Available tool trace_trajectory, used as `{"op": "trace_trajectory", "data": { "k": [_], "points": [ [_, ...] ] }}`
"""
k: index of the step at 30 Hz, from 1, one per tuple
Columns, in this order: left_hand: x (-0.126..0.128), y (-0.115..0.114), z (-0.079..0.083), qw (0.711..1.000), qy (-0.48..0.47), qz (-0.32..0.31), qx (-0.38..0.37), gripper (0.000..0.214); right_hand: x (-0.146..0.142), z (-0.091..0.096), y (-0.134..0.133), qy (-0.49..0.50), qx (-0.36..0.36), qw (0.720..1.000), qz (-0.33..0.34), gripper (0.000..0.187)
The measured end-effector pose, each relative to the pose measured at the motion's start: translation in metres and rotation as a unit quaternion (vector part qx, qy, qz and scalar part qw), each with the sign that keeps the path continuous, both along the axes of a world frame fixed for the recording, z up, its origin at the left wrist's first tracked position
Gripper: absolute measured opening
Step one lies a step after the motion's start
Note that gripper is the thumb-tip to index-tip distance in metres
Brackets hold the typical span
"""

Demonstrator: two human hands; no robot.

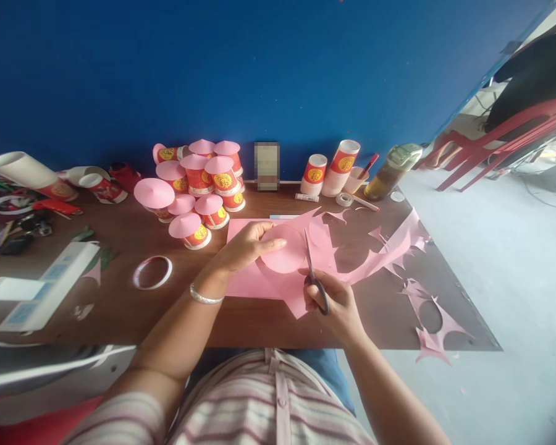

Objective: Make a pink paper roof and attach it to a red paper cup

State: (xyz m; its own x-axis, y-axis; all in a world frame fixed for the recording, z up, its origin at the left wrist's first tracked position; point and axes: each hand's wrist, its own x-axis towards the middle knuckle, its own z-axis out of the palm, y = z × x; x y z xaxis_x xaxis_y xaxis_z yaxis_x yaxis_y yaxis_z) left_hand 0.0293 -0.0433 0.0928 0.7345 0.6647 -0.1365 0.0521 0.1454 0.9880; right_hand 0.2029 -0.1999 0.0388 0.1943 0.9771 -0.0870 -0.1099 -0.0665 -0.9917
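Note:
My left hand (246, 248) grips a round pink paper disc (285, 258) at its left edge, thumb on top. My right hand (337, 303) has its fingers in the dark handles of a pair of scissors (324, 298), whose blades point away from me along the disc's right edge. Under the disc lie pink paper sheets (243, 284), and a cut strip (375, 262) curls off to the right. Left of the sheets stand several red-and-white paper cups (198, 236) topped with pink paper cones (154, 193).
Pink scraps (445, 324) litter the table's right side. Stacked cups (344, 164), a roll of tape (344, 199) and a bottle (389, 179) stand at the back right. A tape ring (141, 272) and a power strip (50, 287) lie left. A red chair (500, 136) stands beyond.

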Motion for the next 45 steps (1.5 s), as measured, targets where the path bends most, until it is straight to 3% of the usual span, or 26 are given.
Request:
{"op": "trace_trajectory", "data": {
  "k": [17,39,45],
  "points": [
    [-0.0013,0.0019,0.0023,1.000,0.012,-0.003,0.024,0.024,0.0004,-0.0037,0.0014,-0.050,0.019,0.998,0.014,0.032],
    [-0.0027,0.0015,0.0067,0.998,0.019,0.001,0.064,0.031,-0.0018,0.0023,-0.0016,-0.028,-0.008,0.999,0.020,0.029],
    [-0.0022,0.0016,0.0082,0.995,0.026,0.011,0.093,0.031,0.0000,-0.0045,-0.0032,-0.023,0.003,0.999,0.024,0.031]
  ]
}}
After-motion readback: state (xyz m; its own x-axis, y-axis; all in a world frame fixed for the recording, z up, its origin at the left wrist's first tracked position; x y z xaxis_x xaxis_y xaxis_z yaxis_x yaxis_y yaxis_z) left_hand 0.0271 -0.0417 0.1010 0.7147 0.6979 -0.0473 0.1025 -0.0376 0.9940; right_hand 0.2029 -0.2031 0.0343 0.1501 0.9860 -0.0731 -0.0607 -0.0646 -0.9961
